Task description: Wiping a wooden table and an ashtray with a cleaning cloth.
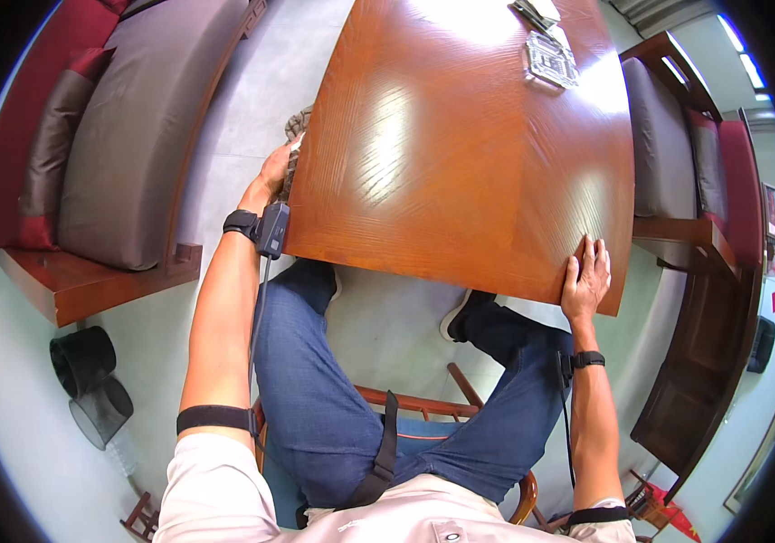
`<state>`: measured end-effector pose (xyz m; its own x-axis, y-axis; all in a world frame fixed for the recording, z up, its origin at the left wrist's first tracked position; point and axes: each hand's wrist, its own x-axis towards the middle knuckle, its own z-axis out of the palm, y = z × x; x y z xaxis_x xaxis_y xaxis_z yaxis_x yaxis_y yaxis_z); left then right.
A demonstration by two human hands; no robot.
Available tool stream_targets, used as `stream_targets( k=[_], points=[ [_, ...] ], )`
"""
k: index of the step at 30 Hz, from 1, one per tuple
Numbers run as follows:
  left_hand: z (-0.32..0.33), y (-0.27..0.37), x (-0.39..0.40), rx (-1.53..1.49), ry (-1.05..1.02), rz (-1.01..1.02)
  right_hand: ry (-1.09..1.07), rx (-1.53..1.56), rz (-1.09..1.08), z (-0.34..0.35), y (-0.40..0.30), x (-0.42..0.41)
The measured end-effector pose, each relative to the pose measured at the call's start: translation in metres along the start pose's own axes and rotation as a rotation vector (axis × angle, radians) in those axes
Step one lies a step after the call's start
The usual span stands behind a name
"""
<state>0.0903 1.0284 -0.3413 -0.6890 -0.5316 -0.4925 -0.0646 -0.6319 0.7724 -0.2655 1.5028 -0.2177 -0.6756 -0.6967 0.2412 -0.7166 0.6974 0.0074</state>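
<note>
My left hand (274,170) is at the left side of a brown wooden table (441,170), holding a dark checked cloth (298,123) against its edge. The table partly hides the fingers and some of the cloth. Near the table's front right corner, my right hand (587,279) rests on the wooden top with its fingers pointing away from me, holding nothing. A clear glass ashtray (550,62) stands at the far right of the tabletop.
Beyond the ashtray lie some small items (536,13), too cut off to name. A grey-cushioned sofa (133,136) flanks the table on the left, another (662,142) on the right. Black mesh bins (83,360) are on the floor. I sit on a wooden chair (421,406).
</note>
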Motion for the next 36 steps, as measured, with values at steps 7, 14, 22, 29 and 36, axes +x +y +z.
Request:
stream_targets(
  k=[7, 14, 22, 29, 36],
  points=[
    [0.0, -0.032, -0.052, 0.136, 0.038, -0.033, -0.021, 0.03, -0.016, -0.008, -0.005, 0.0],
    [0.004, -0.009, -0.054, -0.001, 0.081, -0.177, -0.041, 0.047, -0.014, -0.006, -0.004, -0.004],
    [-0.048, -0.041, -0.057, 0.175, -0.008, 0.002, 0.006, 0.071, -0.07, -0.005, 0.006, 0.002],
    [-0.052, -0.098, -0.074, 0.557, 0.248, 0.096, 0.012, 0.069, -0.062, -0.006, 0.004, 0.003],
    [0.001, -0.034, -0.079, 0.329, 0.428, -0.001, 0.037, 0.046, -0.056, -0.003, 0.012, 0.009]
  ],
)
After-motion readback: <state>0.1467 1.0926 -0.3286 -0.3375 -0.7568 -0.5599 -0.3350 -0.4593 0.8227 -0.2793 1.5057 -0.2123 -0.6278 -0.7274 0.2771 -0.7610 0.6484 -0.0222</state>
